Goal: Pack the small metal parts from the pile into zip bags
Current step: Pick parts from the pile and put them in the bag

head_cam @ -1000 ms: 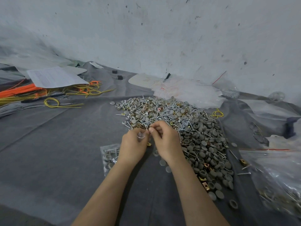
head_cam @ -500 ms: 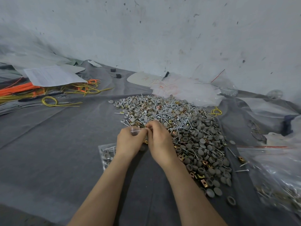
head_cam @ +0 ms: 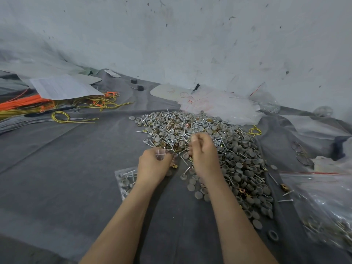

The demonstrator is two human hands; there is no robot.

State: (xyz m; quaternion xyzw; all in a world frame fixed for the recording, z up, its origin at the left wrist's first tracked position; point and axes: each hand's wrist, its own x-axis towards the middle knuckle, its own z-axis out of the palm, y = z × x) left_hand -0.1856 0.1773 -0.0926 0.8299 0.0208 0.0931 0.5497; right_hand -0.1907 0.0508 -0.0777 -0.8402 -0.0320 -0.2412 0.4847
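A big pile of small metal parts (head_cam: 234,149), made of silver screws, grey round caps and brass clips, lies on the grey cloth (head_cam: 66,168). My left hand (head_cam: 152,166) is at the pile's near left edge. It grips a few silver screws (head_cam: 160,154), with something clear around them. My right hand (head_cam: 204,159) hovers over the pile just to the right, fingers curled with the thumb on top. What is under its fingers is hidden. A filled small zip bag (head_cam: 123,180) lies flat under my left wrist.
Empty clear zip bags (head_cam: 219,105) are heaped behind the pile by the wall. A large clear bag with parts (head_cam: 323,210) lies at the right. Orange and yellow wires (head_cam: 38,105) and a paper sheet (head_cam: 62,86) are at the far left.
My hands were pinched together at the pile's edge. The right hand has since moved away to the right and forward over the pile, while the left stays put holding the screws.
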